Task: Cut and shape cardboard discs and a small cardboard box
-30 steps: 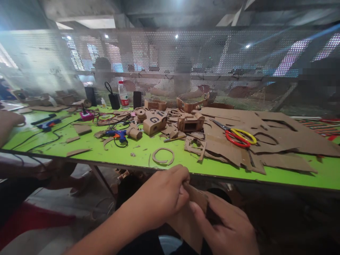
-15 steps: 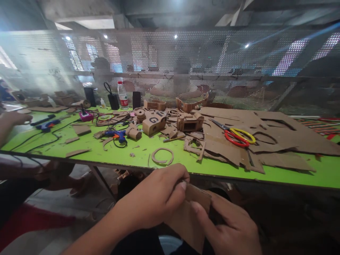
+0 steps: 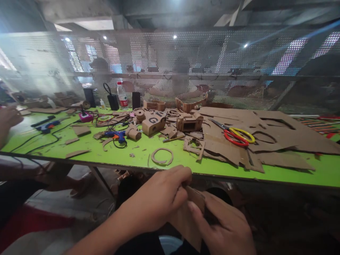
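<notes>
Below the table's near edge, over my lap, both hands grip one brown cardboard piece [image 3: 187,223]. My left hand [image 3: 159,200] pinches its upper edge with thumb and fingers closed. My right hand [image 3: 225,226] holds its right side, thumb pressed on the front face. The lower part of the piece hangs down between my hands. Most of its right half is hidden behind my right hand.
The green table [image 3: 138,156] carries cardboard sheets [image 3: 278,141], red-and-yellow scissors [image 3: 236,136], a cardboard ring [image 3: 162,156], cardboard boxes [image 3: 154,124], a blue glue gun [image 3: 117,134] and cables. A water bottle [image 3: 122,95] stands before a perforated screen. Another person's hand [image 3: 7,118] is at far left.
My hands have shifted slightly on the cardboard piece, folding or pressing it closer together. The other person's hand at the left has drawn back a little.
</notes>
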A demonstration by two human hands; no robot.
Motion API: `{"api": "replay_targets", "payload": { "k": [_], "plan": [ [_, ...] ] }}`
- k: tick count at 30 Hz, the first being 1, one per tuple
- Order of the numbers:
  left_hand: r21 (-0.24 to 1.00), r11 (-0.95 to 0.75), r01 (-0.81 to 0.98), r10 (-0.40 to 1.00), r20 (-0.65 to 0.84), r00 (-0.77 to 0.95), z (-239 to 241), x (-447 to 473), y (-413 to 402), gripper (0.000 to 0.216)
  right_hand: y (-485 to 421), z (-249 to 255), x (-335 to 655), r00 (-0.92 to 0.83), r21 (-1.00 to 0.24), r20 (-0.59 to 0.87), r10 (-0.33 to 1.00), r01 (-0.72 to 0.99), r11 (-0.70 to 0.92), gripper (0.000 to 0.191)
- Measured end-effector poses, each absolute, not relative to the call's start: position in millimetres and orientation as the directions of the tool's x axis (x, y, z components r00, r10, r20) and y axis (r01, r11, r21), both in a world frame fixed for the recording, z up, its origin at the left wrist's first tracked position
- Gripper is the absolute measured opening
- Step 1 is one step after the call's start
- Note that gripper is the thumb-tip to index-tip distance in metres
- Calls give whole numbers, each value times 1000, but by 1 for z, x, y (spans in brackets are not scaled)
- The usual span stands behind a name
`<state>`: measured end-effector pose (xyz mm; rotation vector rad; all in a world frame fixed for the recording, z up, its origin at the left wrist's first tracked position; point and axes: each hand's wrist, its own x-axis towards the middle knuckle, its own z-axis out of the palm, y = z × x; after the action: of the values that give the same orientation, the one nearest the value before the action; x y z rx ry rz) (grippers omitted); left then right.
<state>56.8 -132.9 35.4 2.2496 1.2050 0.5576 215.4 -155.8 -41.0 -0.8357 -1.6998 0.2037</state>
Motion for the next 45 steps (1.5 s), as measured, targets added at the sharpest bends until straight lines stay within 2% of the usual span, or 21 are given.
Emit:
{"api": "replay_targets", "payload": {
  "k": [3,7,12,15,22,26,29,32,34,38,40,45],
  "plan": [
    [641,-454,619,864,147,481,32,59,-132,19,-156,-44,214,-50,-523,803,594,419,742,22],
    [688,-445,573,866,167,471,31,58,-133,22,-157,-42,218,-33,-564,771,636,428,706,22],
    [756,-420,502,865,167,473,35,53,-135,18,-158,-33,224,-79,-545,751,655,486,684,16],
    [757,-424,497,859,163,485,37,51,-136,13,-158,-30,225,-50,-545,757,651,502,672,17],
    [710,-436,553,865,162,475,35,55,-137,16,-160,-35,220,-82,-487,794,602,505,712,21],
    [699,-491,521,857,280,433,24,60,-134,20,-163,-42,212,-58,-432,825,562,577,693,19],
    [669,-573,474,820,483,308,18,59,-133,25,-164,-42,209,85,-514,807,585,590,623,18],
    [610,-583,536,775,617,141,16,56,-136,11,-163,-40,210,183,-544,802,569,618,568,14],
    [649,-536,539,818,557,142,16,55,-139,4,-161,-37,212,174,-518,816,552,643,564,13],
    [755,-416,506,907,387,168,15,59,-141,22,-159,-33,213,2,-353,876,482,683,639,21],
    [771,-394,500,918,362,165,15,61,-139,26,-158,-34,213,-58,-288,886,459,708,645,23],
    [769,-421,480,907,369,204,12,61,-133,23,-157,-36,215,-108,-219,886,452,760,612,21]
  ]
}}
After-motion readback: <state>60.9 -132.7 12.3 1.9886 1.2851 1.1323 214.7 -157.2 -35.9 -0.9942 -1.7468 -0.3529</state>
